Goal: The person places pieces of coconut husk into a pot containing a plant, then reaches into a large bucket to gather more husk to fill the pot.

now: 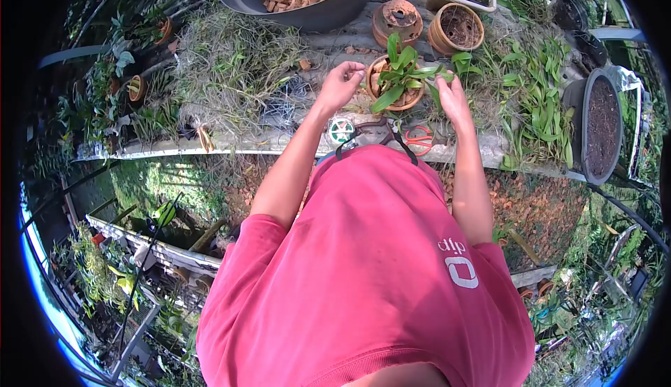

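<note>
Here, at twelve o'clock, a round, terracotta-coloured pot (409,104) holds a smooth-leaved plant (398,79). The left hand (340,88) curls at its nine, the right hand (454,100) at its three; I cannot tell their grip.

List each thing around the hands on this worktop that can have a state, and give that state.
Planted pot: upright, filled
Plant: green, leafy, in the planted pot
Left hand: fingers bent, beside the planted pot
Right hand: fingers at the plant's leaves
Large basin: holding brown chunks
Dark tub: holding dark soil
Green-and-white spool: lying on the worktop
Red handles: spread apart
</note>
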The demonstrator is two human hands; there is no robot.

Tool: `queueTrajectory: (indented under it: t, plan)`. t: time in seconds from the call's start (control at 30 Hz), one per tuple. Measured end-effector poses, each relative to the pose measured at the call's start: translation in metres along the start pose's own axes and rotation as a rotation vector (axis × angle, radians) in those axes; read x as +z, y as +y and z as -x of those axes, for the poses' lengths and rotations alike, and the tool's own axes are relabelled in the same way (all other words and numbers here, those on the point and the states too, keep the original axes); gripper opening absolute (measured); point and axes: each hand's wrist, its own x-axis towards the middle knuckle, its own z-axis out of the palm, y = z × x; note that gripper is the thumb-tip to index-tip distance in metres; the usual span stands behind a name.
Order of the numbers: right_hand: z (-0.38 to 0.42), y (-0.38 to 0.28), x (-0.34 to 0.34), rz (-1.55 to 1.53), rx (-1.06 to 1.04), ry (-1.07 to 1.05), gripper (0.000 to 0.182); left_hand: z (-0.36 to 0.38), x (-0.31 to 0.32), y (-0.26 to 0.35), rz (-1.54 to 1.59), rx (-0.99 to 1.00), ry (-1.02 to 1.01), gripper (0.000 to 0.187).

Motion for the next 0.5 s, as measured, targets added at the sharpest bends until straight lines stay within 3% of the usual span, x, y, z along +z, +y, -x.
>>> queueTrajectory:
  t: [0.03,0.1,0.13,0.27,0.37,0.4,0.5]
  plan:
    - [-0.005,-0.006,-0.009,-0.176,0.171,-0.314,0.078,-0.005,0.002,0.01,-0.04,0.019,0.007,0.03]
    - [-0.006,0.015,0.022,-0.336,-0.086,-0.139,0.07,-0.01,0.005,0.028,-0.115,0.049,0.027,0.03]
    - [0.002,-0.003,0.017,-0.401,-0.111,-0.157,0.057,-0.017,0.008,0.03,-0.095,0.078,0.027,0.031]
    - [0.004,-0.007,0.03,-0.472,-0.23,-0.079,0.043,-0.046,0.01,0.048,-0.206,0.169,-0.078,0.035]
    - [0.009,0.001,0.047,-0.728,-0.202,-0.067,0.048,-0.074,0.016,0.04,-0.217,0.178,-0.176,0.044]
    - [0.016,-0.007,0.047,-0.855,-0.187,-0.139,0.059,-0.085,0.016,0.039,-0.175,0.136,-0.248,0.05]
    - [0.033,-0.022,0.044,-0.512,-0.388,-0.09,0.079,-0.095,0.018,0.062,-0.129,0.106,-0.308,0.046]
